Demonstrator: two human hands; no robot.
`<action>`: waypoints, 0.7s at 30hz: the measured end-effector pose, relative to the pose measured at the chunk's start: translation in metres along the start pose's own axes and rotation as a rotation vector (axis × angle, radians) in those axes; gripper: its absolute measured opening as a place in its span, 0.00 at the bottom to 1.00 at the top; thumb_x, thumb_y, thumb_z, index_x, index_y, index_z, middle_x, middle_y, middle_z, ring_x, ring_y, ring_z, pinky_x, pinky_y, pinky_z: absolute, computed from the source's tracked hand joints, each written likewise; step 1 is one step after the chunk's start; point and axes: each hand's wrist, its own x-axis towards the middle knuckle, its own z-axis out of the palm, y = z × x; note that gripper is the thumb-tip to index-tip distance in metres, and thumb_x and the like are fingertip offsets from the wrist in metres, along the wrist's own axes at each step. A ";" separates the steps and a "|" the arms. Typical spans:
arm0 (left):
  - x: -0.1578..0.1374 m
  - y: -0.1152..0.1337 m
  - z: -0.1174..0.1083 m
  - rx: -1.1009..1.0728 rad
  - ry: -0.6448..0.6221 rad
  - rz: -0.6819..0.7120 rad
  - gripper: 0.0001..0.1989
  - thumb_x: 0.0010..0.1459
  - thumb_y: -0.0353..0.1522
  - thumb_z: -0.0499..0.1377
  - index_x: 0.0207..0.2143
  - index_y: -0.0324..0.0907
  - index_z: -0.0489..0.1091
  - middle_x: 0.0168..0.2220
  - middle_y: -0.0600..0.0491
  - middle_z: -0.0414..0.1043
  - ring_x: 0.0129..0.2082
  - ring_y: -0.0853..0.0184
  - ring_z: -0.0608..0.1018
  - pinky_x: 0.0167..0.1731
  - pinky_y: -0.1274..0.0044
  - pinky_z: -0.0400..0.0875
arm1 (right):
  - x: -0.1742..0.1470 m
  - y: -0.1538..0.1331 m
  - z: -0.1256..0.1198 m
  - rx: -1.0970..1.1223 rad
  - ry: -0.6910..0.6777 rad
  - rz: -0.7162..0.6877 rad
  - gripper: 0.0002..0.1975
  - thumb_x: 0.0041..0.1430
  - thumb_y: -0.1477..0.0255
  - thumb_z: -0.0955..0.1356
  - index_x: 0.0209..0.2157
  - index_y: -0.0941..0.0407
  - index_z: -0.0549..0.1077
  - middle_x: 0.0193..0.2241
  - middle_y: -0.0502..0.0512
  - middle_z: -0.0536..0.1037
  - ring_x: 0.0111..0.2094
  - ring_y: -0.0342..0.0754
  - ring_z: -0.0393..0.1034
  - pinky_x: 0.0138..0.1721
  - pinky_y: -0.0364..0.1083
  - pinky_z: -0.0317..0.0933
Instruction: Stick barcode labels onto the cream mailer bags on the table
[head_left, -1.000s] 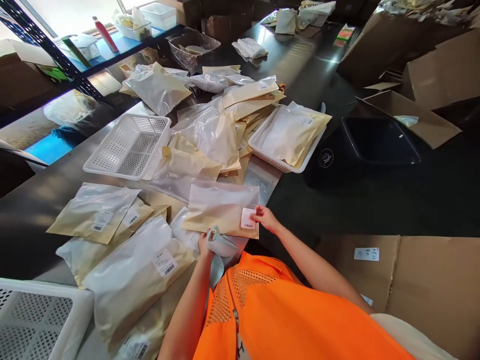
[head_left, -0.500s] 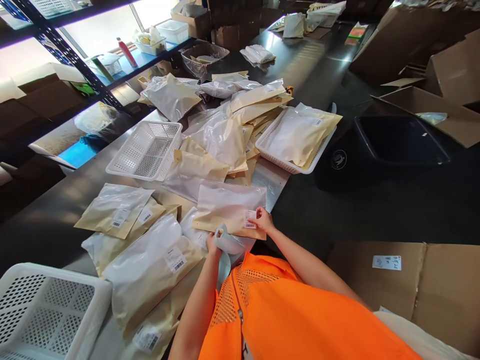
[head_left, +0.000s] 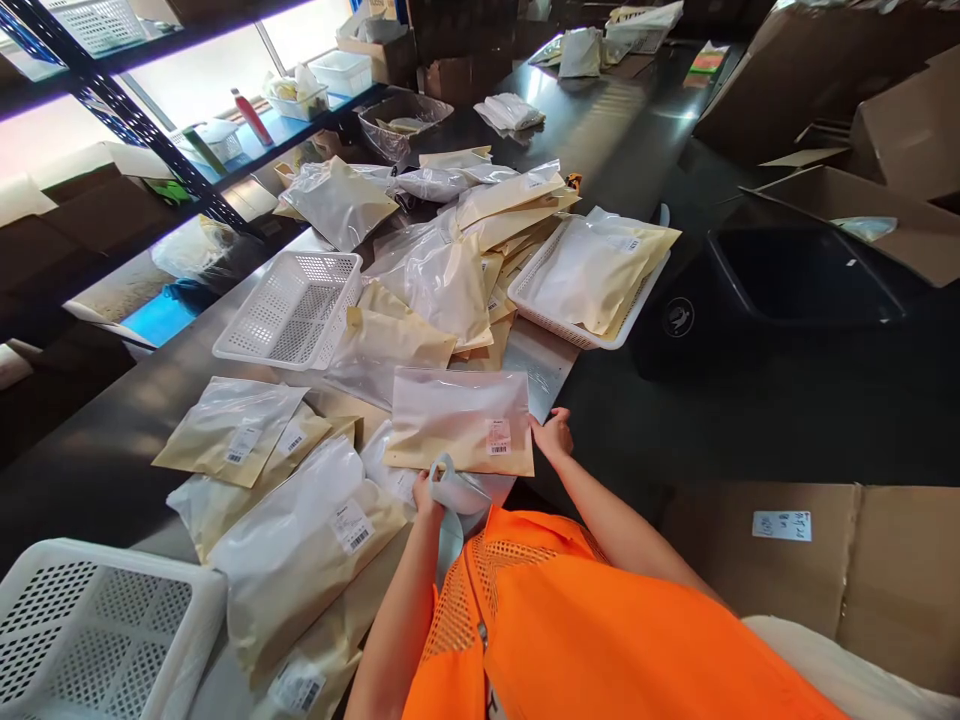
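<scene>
A long dark bench (head_left: 600, 130) with a glossy top runs away from the camera, catching pale reflections of daylight. On the left stands a dark metal rack (head_left: 112, 105) with diagonal bracing, its blue shelf (head_left: 277, 120) lit brightly from a window (head_left: 195, 65) behind. The floor (head_left: 750, 420) on the right is dark. Brown cardboard boxes (head_left: 817, 70) are stacked at the right, and another carton (head_left: 780, 560) sits low in the foreground.

Your left hand (head_left: 427, 492) sits close in front of your chest, fingers curled shut in a grip. Your right arm reaches forward, right hand (head_left: 553, 436) palm down, fingers loosely spread.
</scene>
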 end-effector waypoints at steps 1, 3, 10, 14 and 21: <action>0.001 -0.001 0.000 -0.005 0.000 -0.001 0.17 0.42 0.41 0.69 0.26 0.42 0.66 0.19 0.57 0.68 0.20 0.69 0.71 0.25 0.77 0.66 | 0.004 0.002 -0.003 0.023 0.036 -0.001 0.24 0.51 0.57 0.68 0.45 0.55 0.58 0.33 0.57 0.73 0.34 0.54 0.71 0.35 0.50 0.62; 0.001 -0.001 0.000 -0.016 -0.004 -0.006 0.16 0.44 0.40 0.68 0.26 0.42 0.66 0.19 0.57 0.69 0.20 0.69 0.71 0.26 0.77 0.66 | 0.006 0.002 -0.006 0.036 0.060 -0.083 0.22 0.54 0.60 0.66 0.47 0.56 0.59 0.36 0.58 0.73 0.37 0.54 0.70 0.39 0.51 0.62; 0.001 0.000 0.000 -0.009 -0.005 0.001 0.13 0.47 0.37 0.66 0.27 0.41 0.66 0.19 0.57 0.68 0.20 0.69 0.71 0.26 0.76 0.66 | -0.041 -0.020 0.011 -0.058 -0.358 -0.915 0.22 0.56 0.68 0.66 0.54 0.55 0.67 0.58 0.62 0.66 0.62 0.57 0.55 0.62 0.59 0.47; 0.001 -0.002 0.000 -0.006 -0.016 0.002 0.13 0.46 0.38 0.66 0.26 0.40 0.66 0.19 0.57 0.68 0.20 0.69 0.71 0.25 0.76 0.65 | -0.064 0.003 0.010 0.020 -0.716 -1.006 0.27 0.48 0.66 0.71 0.52 0.52 0.71 0.57 0.57 0.69 0.61 0.54 0.59 0.63 0.57 0.48; -0.006 -0.001 -0.001 -0.071 -0.027 -0.001 0.18 0.37 0.40 0.69 0.25 0.40 0.68 0.20 0.56 0.69 0.20 0.69 0.71 0.23 0.77 0.66 | -0.042 0.021 -0.012 0.280 -0.503 -0.551 0.13 0.51 0.63 0.68 0.39 0.52 0.74 0.44 0.57 0.77 0.51 0.53 0.68 0.56 0.59 0.58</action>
